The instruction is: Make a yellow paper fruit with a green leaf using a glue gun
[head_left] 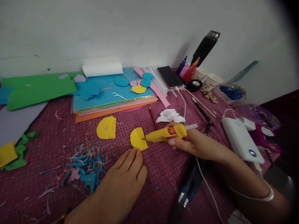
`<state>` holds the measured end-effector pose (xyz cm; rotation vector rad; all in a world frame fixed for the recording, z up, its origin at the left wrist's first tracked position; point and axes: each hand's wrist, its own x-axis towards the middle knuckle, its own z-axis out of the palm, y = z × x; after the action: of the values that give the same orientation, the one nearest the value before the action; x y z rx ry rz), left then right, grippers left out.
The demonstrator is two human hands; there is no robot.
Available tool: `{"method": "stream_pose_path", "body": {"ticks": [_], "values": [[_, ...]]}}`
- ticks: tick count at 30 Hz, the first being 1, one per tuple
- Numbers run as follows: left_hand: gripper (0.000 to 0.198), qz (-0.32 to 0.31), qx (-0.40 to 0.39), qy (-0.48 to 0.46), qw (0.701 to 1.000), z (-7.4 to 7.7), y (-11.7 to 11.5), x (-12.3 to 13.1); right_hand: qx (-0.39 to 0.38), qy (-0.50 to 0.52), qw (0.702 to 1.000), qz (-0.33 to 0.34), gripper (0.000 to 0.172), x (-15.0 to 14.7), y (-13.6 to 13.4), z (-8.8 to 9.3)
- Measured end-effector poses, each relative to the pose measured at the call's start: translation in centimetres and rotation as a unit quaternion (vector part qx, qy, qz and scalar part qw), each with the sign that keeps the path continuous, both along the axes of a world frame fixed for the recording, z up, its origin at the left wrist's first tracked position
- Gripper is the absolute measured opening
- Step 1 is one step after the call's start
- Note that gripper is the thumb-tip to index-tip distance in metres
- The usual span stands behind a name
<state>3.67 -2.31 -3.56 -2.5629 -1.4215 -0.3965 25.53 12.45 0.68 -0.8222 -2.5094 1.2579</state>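
Note:
In my right hand (184, 141) is a yellow glue gun (161, 133), with a clear glue stick poking out of its back. Its nozzle is at the right side of a yellow half-round foam piece (137, 139) on the checked cloth. My left hand (127, 177) lies flat, palm down, with the fingertips at the lower edge of that piece; whether they press on it I cannot tell. Left of it rests another yellow stack of rounded pieces (106, 127) with a small pale scrap on top.
Coloured foam sheets (112, 93) and a green sheet (42, 88) lie along the wall. Scraps (88, 168) are heaped left of my left hand. Crumpled tissue (170, 115), a phone (169, 77), paper cups (211, 81) and a cabled power bank (241, 140) are around the right side.

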Motion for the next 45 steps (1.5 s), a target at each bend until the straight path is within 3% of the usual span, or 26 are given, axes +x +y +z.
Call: {"method": "stream_pose_path", "body": {"ticks": [6,13,20,26,32,38,45], "values": [[0.019,-0.002,-0.003,0.001,1.000,-0.1,-0.1,0.0,-0.004,0.050,0.998,-0.046,0.027,-1.3,-0.3,-0.7],[0.018,0.000,0.006,-0.001,1.000,-0.1,0.0,0.0,-0.024,0.034,0.995,-0.093,0.029,-1.8,-0.3,-1.4],[0.018,0.002,0.006,0.000,1.000,0.3,0.1,0.1,-0.002,0.077,0.993,-0.095,0.021,-2.6,-0.7,-1.6],[0.018,0.005,0.008,0.000,1.000,0.4,0.1,0.1,-0.041,0.086,0.994,-0.053,0.014,-3.0,-1.1,-1.5],[0.016,-0.001,0.013,-0.008,1.000,0.3,0.1,0.1,-0.092,0.070,0.993,-0.015,0.022,-2.4,-1.1,-1.4],[0.016,-0.004,0.014,-0.006,1.000,0.3,0.2,0.1,-0.112,-0.022,0.993,0.019,0.039,-0.8,-0.4,-0.7],[0.019,-0.004,0.000,0.003,1.000,0.1,-0.1,0.0,-0.078,0.042,0.994,-0.056,0.036,-0.6,-0.2,-0.2]]}}
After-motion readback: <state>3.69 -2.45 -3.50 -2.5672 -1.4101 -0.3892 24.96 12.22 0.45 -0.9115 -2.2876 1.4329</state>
